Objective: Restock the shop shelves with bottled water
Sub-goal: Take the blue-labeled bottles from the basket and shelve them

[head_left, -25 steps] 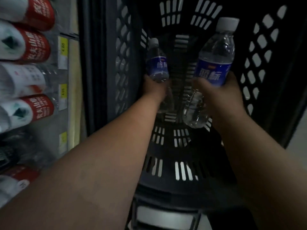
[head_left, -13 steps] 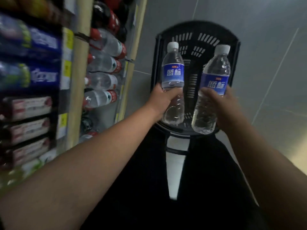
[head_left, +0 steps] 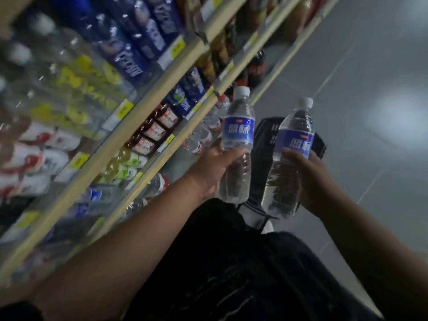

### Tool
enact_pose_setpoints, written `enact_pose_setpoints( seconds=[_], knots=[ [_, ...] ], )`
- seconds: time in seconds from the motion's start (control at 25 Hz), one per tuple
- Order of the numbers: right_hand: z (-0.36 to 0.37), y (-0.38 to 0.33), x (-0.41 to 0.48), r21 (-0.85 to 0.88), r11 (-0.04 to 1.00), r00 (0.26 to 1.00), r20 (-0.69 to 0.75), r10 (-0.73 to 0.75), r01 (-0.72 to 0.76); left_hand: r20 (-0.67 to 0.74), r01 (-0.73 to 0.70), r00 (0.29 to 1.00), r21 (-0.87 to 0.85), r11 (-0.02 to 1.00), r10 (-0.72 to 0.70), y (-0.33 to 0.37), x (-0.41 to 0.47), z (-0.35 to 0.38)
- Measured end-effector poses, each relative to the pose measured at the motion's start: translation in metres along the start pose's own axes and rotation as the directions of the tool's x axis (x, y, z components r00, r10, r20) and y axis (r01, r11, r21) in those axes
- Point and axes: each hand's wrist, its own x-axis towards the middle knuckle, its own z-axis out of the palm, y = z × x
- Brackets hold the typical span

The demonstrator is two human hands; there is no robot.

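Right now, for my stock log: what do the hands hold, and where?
Left hand grips the left bottle, right hand the right bottle, each around the body at the blue label's lower edge.

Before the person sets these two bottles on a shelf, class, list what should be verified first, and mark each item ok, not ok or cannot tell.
1. Left hand grips the left bottle round its lower half: ok.
2. Right hand grips the right bottle round its middle: ok.
3. White cap on each bottle: ok.
4. Bottles held apart, not touching each other: ok.
5. Free slot for them on the shelves: cannot tell, as the stock there is blurred.
6. More bottles left in the basket: cannot tell, as it is mostly hidden behind the bottles.
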Motion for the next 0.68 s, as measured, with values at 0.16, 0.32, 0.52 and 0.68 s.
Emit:
enact_pose_setpoints(
  seconds=[0.16,0.32,0.52,0.68],
  knots=[
    [0.006,-0.014,-0.025,-0.080,0.996,0.972,0.233,-0.019,0.038,-0.213,-0.113,0.973,-0.124,0.986,0.085,-0.032,-0.081,-0.005],
    [0.037,0.000,-0.056,-0.042,0.997,0.881,0.467,0.080,-0.068,-0.448,-0.235,0.890,-0.287,0.929,0.087,-0.071,-0.159,-0.015],
    [0.112,0.037,-0.111,-0.220,0.972,0.792,0.577,0.201,-0.086,-0.634,-0.341,0.769,-0.297,0.892,0.083,-0.113,-0.250,-0.045],
    [0.178,0.078,-0.156,-0.350,0.936,0.808,0.540,0.235,-0.038,-0.710,-0.403,0.699,-0.290,0.868,0.087,-0.149,-0.308,-0.077]
  ],
)
